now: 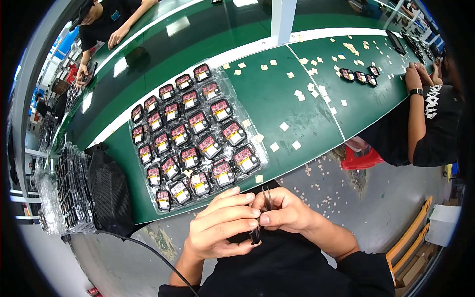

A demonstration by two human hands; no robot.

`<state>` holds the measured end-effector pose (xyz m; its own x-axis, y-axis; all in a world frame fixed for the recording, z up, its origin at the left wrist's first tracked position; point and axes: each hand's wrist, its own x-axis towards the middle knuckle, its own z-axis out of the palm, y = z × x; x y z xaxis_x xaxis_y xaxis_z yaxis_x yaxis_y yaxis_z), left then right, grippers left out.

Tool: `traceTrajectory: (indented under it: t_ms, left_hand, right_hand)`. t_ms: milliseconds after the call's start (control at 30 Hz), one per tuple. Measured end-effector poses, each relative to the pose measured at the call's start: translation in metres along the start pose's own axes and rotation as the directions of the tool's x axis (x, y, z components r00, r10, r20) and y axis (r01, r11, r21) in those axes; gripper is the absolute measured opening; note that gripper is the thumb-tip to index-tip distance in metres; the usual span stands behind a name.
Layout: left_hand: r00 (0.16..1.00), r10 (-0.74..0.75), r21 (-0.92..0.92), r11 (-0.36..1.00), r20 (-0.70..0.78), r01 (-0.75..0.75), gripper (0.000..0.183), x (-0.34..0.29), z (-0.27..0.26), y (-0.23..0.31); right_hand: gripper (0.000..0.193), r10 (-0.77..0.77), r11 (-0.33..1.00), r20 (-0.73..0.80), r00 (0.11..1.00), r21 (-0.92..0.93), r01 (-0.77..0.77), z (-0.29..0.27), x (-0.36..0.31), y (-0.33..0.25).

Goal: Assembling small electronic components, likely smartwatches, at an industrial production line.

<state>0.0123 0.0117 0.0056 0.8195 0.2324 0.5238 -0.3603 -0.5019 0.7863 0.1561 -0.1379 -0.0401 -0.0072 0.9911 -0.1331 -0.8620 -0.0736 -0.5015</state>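
Note:
Close in front of my body, my left hand grips a small black part, mostly hidden behind its fingers. Dark pointed tweezers stick up from my right hand, pinched between its thumb and fingers, tips pointing away from me. The two hands meet at the black part. Just beyond them a clear plastic tray lies on the green table. Rows of small black-framed devices fill it, each showing a red circuit board and a white-and-yellow block.
Pale square stickers or papers are scattered over the table and floor. Left stand stacked clear trays and a black bag; a black cable runs nearby. Co-workers sit at right and across. A post rises behind.

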Motion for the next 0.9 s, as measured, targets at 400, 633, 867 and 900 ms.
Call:
traceTrajectory:
  t_ms: [400, 633, 867, 900]
  left_hand:
    - [0.987, -0.034, 0.605, 0.786, -0.158, 0.124, 0.033, 0.095, -0.034, -0.029]
    - [0.977, -0.188, 0.769, 0.608, -0.102, 0.198, 0.020, 0.151, -0.058, -0.092]
    - [0.979, -0.196, 0.928, 0.373, 0.051, 0.026, 0.021, 0.144, -0.048, -0.113]
    - [0.988, -0.146, 0.945, 0.328, 0.043, 0.008, 0.021, 0.140, -0.048, -0.116]
  right_hand:
    - [0.024, -0.215, 0.964, -0.167, 0.962, -0.193, 0.182, -0.008, -0.017, -0.029]
    - [0.019, -0.257, 0.951, -0.216, 0.942, -0.230, 0.206, -0.011, -0.026, -0.025]
    - [0.017, -0.310, 0.933, -0.355, 0.882, -0.292, 0.210, -0.020, -0.037, -0.027]
    - [0.017, -0.301, 0.933, -0.329, 0.895, -0.295, 0.205, -0.018, -0.034, -0.030]
